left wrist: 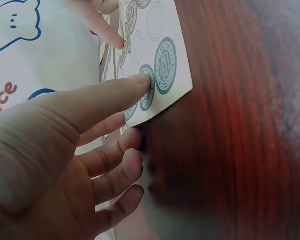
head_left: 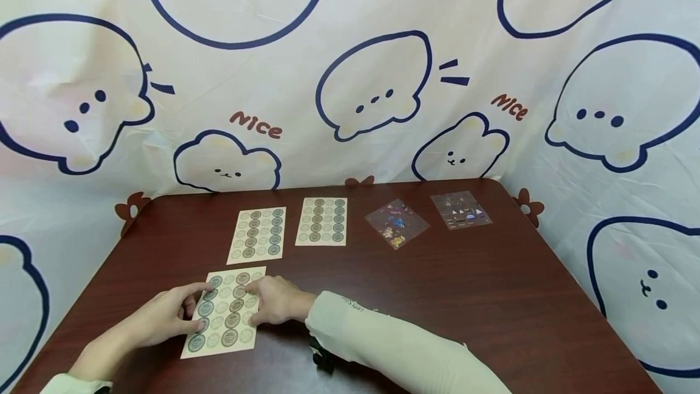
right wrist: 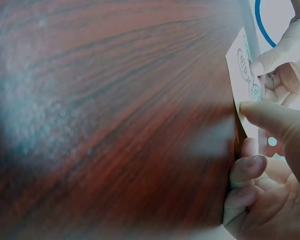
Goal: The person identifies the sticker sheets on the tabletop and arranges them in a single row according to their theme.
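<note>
A cream sheet of round stickers [head_left: 221, 321] is between both hands near the table's front left. My left hand [head_left: 158, 319] pinches its left edge; in the left wrist view the thumb [left wrist: 110, 97] lies on a printed circle while the other fingers curl by the edge. From the other side, my right hand [head_left: 281, 301] grips the sheet's right edge. The right wrist view shows its thumb [right wrist: 265, 114] on top of the sticker sheet [right wrist: 235, 62], with fingers curled below. That edge looks slightly raised from the table.
Behind the hands lie two more sticker sheets, one on the left [head_left: 258, 235] and one nearer the middle [head_left: 321, 222]. Further right are two clear sheets with small pictures, one colourful [head_left: 396, 224], one darker [head_left: 461, 210]. A printed cloth [head_left: 377, 157] hangs around the brown table [head_left: 465, 297].
</note>
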A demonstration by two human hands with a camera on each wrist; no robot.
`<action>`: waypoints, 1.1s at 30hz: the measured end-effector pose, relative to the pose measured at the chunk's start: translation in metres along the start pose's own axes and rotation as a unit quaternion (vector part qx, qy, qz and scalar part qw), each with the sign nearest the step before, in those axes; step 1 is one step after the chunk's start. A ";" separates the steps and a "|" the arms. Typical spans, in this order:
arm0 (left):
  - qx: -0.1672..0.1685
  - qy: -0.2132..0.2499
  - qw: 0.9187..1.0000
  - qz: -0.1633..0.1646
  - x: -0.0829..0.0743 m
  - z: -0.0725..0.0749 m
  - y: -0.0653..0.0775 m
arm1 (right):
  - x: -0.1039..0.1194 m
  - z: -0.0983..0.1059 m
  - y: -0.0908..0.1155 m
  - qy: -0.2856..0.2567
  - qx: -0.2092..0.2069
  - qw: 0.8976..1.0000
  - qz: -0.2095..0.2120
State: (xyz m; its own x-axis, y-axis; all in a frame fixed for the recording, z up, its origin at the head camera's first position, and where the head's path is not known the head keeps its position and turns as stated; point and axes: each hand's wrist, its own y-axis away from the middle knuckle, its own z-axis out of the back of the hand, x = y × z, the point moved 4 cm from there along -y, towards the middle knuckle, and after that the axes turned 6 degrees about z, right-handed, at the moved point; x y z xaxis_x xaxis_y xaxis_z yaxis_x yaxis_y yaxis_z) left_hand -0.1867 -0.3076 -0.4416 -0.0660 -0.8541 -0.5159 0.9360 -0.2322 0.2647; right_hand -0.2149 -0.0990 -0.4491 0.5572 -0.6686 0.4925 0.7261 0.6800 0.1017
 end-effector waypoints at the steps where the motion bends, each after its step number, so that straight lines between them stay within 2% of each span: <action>1: -0.001 0.000 1.000 0.002 0.000 -0.001 0.000 | 0.000 0.000 0.000 0.006 -0.001 1.000 0.000; 12: -0.005 0.003 1.000 0.024 0.004 -0.004 0.001 | 0.000 -0.004 0.000 0.014 0.005 1.000 -0.003; 26: -0.017 0.007 1.000 0.024 0.002 -0.005 0.003 | 0.001 0.000 0.003 -0.002 0.007 1.000 0.022; 33: -0.017 0.001 1.000 0.006 0.002 -0.002 0.003 | 0.001 0.003 0.002 -0.017 0.006 0.999 0.038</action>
State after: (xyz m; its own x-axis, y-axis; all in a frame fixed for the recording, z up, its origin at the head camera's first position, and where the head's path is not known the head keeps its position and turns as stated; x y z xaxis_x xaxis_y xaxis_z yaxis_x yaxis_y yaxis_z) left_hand -0.1832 -0.3092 -0.4436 -0.0539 -0.8555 -0.5150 0.9480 -0.2059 0.2428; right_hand -0.2137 -0.0973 -0.4452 0.5964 -0.6038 0.5289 0.6771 0.7323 0.0726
